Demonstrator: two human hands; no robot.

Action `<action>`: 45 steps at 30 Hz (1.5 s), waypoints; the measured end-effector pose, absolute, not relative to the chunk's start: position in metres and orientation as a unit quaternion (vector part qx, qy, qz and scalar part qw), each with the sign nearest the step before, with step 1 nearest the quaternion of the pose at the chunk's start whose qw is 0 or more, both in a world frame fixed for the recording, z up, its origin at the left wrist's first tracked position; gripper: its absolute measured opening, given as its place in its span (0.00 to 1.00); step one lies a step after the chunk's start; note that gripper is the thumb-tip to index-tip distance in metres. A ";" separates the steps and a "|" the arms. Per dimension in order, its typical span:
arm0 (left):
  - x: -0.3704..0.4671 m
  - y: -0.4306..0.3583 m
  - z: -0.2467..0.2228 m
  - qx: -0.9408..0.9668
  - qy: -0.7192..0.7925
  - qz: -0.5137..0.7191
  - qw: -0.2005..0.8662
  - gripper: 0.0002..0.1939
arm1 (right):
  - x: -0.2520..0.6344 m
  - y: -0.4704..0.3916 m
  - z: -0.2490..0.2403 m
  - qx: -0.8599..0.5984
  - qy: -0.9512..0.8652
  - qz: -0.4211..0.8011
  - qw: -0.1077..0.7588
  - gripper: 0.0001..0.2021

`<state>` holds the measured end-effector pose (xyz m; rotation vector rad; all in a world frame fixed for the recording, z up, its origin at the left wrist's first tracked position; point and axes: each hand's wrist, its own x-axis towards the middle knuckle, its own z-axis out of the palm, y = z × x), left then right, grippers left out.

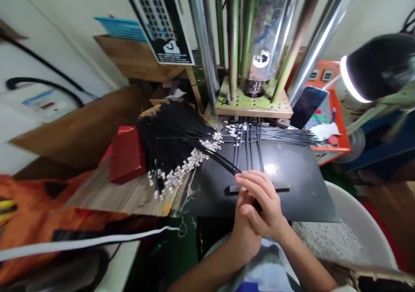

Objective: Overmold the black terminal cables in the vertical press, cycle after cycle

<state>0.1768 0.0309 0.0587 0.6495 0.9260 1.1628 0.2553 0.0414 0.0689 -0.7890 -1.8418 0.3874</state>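
Observation:
My left hand (pixel 245 225) and my right hand (pixel 264 199) are together at the front of the black plate (pixel 292 160). Black cords (pixel 223 161) run from the left up to the fingertips, where my right hand's fingers close over their ends. My left hand lies beneath, its fingers mostly hidden by the right. Several more black cords (pixel 249 147) lie across the plate under the press head (pixel 254 104). Just behind my hands is a metal bar (pixel 281 186). A big pile of black cords (pixel 175 132) with white ends sits on the left.
A dark red block (pixel 127 155) stands left of the pile. Steel columns (pixel 202 36) rise behind the plate. At the right are a lamp (pixel 376 69), a phone (pixel 309 104), an orange crate (pixel 343 123) and a white tub (pixel 372 223) with clear scraps.

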 end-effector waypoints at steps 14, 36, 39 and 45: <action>0.126 0.005 0.057 0.677 0.440 0.231 0.543 0.14 | 0.297 0.003 0.043 -0.386 -0.473 0.684 0.398 0.15; 0.129 0.069 0.034 0.844 0.360 0.330 0.222 0.06 | 0.334 0.029 0.038 -0.443 -0.752 0.212 0.440 0.08; 0.137 0.068 0.029 0.807 0.407 0.351 0.246 0.05 | 0.334 0.038 0.027 -0.461 -0.774 0.177 0.396 0.09; 0.146 0.068 0.042 0.796 0.421 0.313 0.304 0.07 | 0.326 0.039 0.024 -0.477 -0.754 0.162 0.421 0.06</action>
